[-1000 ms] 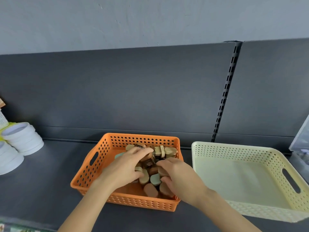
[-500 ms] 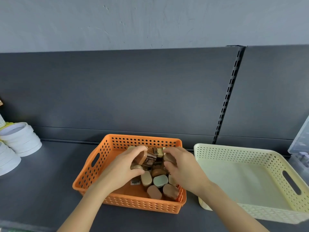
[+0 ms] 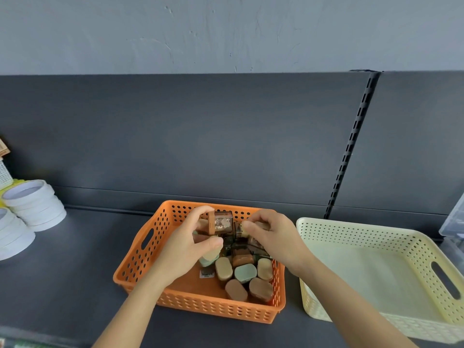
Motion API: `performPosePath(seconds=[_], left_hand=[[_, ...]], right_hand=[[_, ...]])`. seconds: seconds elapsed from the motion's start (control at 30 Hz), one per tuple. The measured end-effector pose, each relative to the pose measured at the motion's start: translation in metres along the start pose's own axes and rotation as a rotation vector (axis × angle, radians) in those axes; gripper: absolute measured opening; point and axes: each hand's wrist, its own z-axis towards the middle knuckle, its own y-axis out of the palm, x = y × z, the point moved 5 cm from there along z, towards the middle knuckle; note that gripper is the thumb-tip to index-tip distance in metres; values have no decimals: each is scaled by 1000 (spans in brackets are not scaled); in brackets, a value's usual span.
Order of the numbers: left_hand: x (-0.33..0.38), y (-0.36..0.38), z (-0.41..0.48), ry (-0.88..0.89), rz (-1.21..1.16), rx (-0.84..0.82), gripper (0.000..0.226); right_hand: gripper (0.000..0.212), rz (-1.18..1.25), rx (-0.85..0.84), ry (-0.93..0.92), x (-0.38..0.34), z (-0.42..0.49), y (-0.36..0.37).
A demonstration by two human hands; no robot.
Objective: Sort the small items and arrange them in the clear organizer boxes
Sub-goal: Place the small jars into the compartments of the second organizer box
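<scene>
Left hand [image 3: 188,247]: fingers curled over the top and thumb tucked under, gripping a small clear case [image 3: 221,222] with a brown edge, held above the back half of the orange basket.
Right hand [image 3: 275,238]: fingers bent together, pinching a small piece [image 3: 240,229] just beside the clear case; most of the piece is hidden by the fingertips.
Small items [image 3: 244,272]: a heap of rounded tan, brown and pale green pieces lying in the right half of the orange basket, below both hands; a few darker clear cases sit in the middle of the heap.
Orange basket [image 3: 130,270]: perforated, with handle slots, standing on the dark shelf [image 3: 75,267] in front of the person.
Cream basket [image 3: 351,226]: perforated, just to the right of the orange one, its near left corner slightly raised.
White round tins [image 3: 32,207]: stacked at the far left of the shelf.
Clear organizer box [image 3: 455,222]: only a corner shows at the right edge, beyond the cream basket.
</scene>
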Motion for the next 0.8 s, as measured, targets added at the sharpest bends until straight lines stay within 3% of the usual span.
performPosePath(seconds=[0.13,0.3,0.43,0.57,0.63,0.8], left_hand=[[8,6,1,6,-80,-134,57],[20,16,5,18,-36,-240,60],[26,22,9,10,-206,-188,60],[38,35,13,-66,-470,-79,23],[43,48,16,-127,-595,-59,17],[61,83,21,-206,-801,-116,49]], right_hand=[[32,-66,-159,-26,-4,6,3],[21,-72,-249,-63,-8,4,-4],[16,281,-158,129,6,-7,-19],[21,582,-68,257,18,-23,-36],[19,623,-14,282,23,-32,-44],[16,592,247,327,43,-59,-76]])
